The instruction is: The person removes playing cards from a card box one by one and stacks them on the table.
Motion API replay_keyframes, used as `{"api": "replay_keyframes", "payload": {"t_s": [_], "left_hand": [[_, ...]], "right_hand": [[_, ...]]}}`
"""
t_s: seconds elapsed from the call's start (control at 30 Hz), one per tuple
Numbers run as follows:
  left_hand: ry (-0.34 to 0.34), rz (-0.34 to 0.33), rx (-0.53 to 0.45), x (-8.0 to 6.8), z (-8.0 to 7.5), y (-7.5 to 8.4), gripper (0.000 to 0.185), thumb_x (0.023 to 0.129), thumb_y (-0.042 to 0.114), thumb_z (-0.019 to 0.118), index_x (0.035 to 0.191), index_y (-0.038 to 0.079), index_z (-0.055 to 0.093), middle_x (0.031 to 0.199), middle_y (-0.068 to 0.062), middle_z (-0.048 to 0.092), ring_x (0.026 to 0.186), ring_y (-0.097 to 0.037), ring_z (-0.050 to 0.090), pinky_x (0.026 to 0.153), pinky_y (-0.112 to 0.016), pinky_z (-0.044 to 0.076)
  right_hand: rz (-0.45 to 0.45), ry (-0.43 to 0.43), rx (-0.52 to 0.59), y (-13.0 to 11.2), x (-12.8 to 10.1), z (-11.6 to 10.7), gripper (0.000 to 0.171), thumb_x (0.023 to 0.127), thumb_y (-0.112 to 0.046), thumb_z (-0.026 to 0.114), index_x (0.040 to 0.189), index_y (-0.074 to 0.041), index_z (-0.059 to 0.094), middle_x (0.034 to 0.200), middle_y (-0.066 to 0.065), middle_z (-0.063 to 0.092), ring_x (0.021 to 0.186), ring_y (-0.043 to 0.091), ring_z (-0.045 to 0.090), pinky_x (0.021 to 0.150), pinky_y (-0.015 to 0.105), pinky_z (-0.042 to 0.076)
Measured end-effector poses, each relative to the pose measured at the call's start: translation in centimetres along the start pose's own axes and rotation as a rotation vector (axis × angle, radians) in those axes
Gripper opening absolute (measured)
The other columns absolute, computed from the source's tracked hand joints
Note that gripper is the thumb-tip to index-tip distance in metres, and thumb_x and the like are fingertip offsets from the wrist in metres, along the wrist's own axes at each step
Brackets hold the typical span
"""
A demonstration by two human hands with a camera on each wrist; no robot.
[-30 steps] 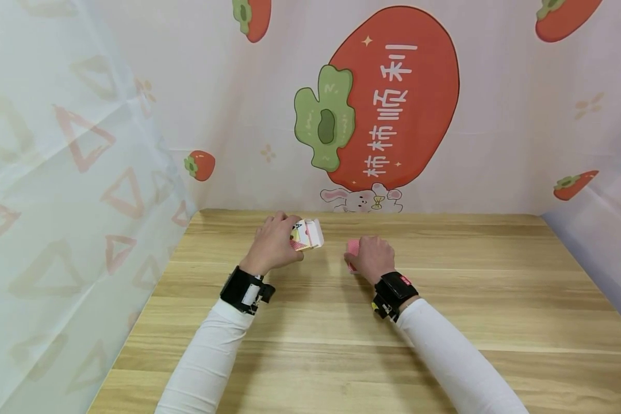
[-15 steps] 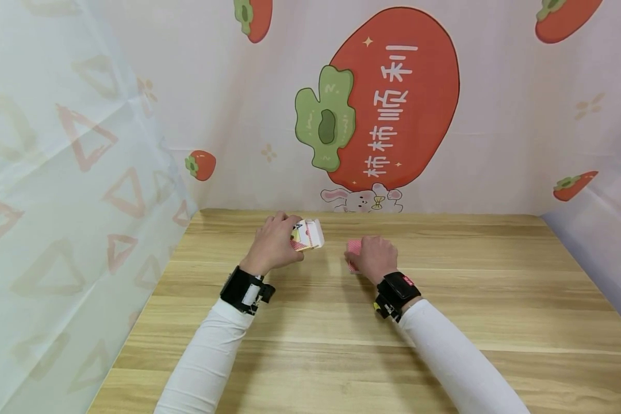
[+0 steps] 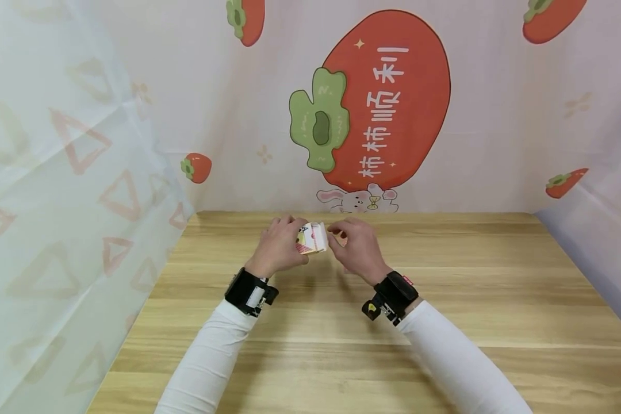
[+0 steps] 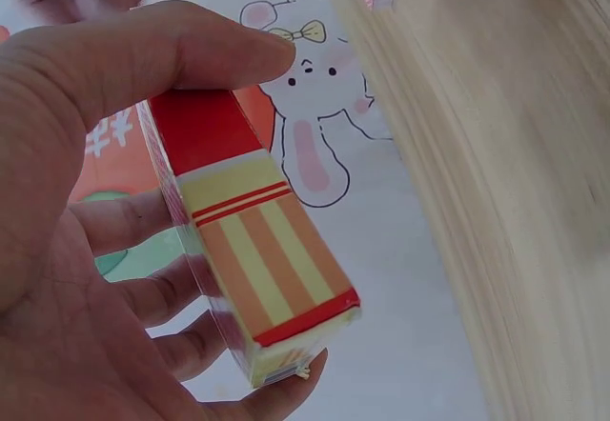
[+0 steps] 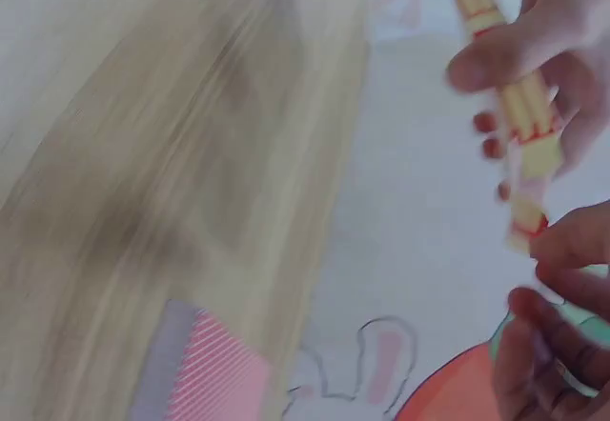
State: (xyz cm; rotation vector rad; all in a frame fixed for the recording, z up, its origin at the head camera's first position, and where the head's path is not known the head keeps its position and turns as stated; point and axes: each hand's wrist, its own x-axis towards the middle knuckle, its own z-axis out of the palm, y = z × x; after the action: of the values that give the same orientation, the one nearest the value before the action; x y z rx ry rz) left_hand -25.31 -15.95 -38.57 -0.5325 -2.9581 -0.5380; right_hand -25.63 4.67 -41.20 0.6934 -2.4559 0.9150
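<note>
Wooden table [image 3: 445, 299] w/ persimmon backdrop [image 3: 388, 98] behind; right-wrist view badly blurred, pink cards [image 5: 214, 378] at its bottom edge barely readable. Card box [image 3: 312, 238] is held above the table's far centre, partly hidden by fingers in head view. Left hand [image 3: 278, 246] grips it, thumb on top, fingers curled under. Right hand [image 3: 356, 247] reaches fingertips to box's open flap end; can't tell if it's pinching.

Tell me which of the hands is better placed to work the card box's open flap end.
Probably the right. The left hand already grips the card box around its body, so it is occupied. The right hand holds nothing visible, and its fingertips sit at the box's open end.
</note>
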Motion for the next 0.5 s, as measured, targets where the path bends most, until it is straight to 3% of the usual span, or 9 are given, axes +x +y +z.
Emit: {"api": "replay_keyframes", "payload": {"t_s": [0.13,0.27,0.5], "left_hand": [[-0.004,0.011,0.019,-0.3,0.3,0.3,0.072,0.068,0.022,0.089,0.134,0.011,0.061,0.117,-0.01,0.055,0.105,-0.031,0.051,0.079,-0.051,0.045],[-0.011,0.023,0.03,-0.7,0.5,0.6,0.073,0.067,0.022,0.089,0.134,0.011,0.062,0.116,-0.01,0.055,0.106,-0.03,0.051,0.081,-0.051,0.045],[-0.007,0.04,0.041,-1.6,0.6,1.1,0.078,0.065,0.023,0.093,0.134,0.01,0.059,0.121,-0.012,0.057,0.114,-0.031,0.05,0.086,-0.056,0.045]], "right_hand": [[-0.131,-0.024,0.009,-1.2,0.1,-0.2,0.009,0.088,-0.005,0.076,0.096,-0.005,0.078,0.095,0.005,0.07,0.09,0.025,0.061,0.078,0.037,0.051],[-0.176,-0.069,-0.04,-1.9,-0.2,-0.4,0.008,0.088,-0.005,0.073,0.094,-0.009,0.079,0.096,0.003,0.069,0.092,0.023,0.056,0.077,0.035,0.05],[-0.123,-0.137,-0.058,-2.1,-0.5,-0.4,0.003,0.089,-0.015,0.077,0.09,-0.013,0.079,0.081,-0.007,0.065,0.082,0.015,0.051,0.066,0.029,0.043]]}}
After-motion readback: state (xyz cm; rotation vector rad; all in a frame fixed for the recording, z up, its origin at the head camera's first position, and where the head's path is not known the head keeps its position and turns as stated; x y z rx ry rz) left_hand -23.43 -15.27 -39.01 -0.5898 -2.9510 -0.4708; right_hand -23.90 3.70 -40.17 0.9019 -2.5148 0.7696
